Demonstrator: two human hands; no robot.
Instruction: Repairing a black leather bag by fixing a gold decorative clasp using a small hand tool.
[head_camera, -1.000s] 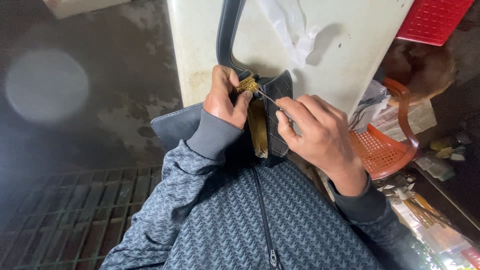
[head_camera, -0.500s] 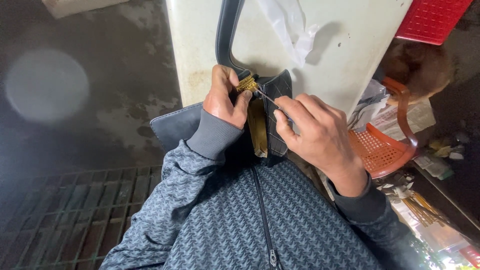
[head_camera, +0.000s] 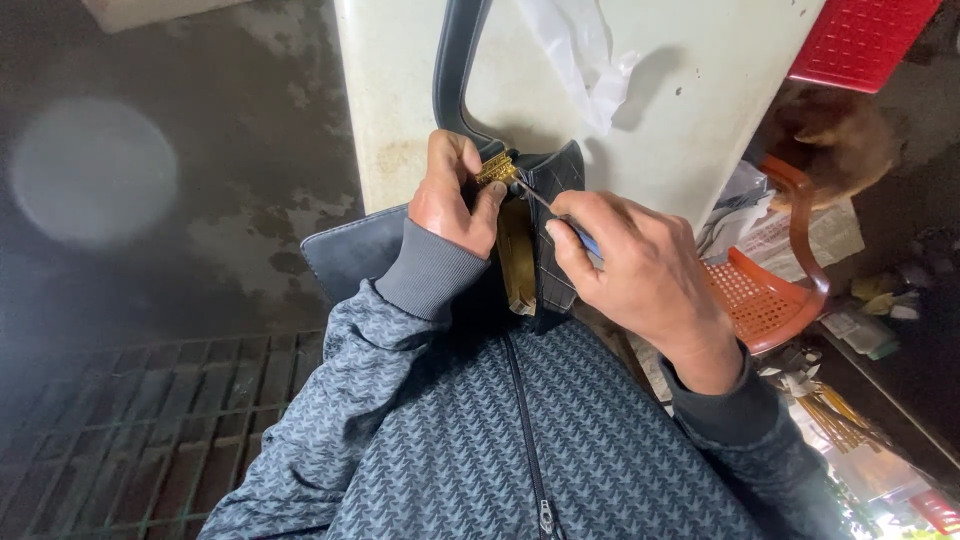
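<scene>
Handbag (head_camera: 545, 200), dark and quilted, sits on my lap and leans against the white table (head_camera: 400, 120) in front of me; its long strap (head_camera: 452, 70) runs up over the table edge. I think I am in the middle of fixing the small gold metal piece (head_camera: 496, 168) at the top corner of the bag, where the strap joins. My left hand (head_camera: 450, 200) holds that corner, with thumb and fingers pressed tight around the gold piece to keep it from moving. My right hand (head_camera: 640, 270) pinches a thin tool (head_camera: 560, 215) with a blue handle, and its fine tip points right at the gold piece. The next move, I guess, needs a steady push or turn with the tip, while the left hand keeps the bag firm. The bag is open a little, and I see only its tan lining (head_camera: 518, 265); I cannot tell if anything is inside. To my right, an orange basket (head_camera: 765, 300) lies near some papers, and a red crate (head_camera: 860, 40) sits higher up; I cannot see what they hold.
</scene>
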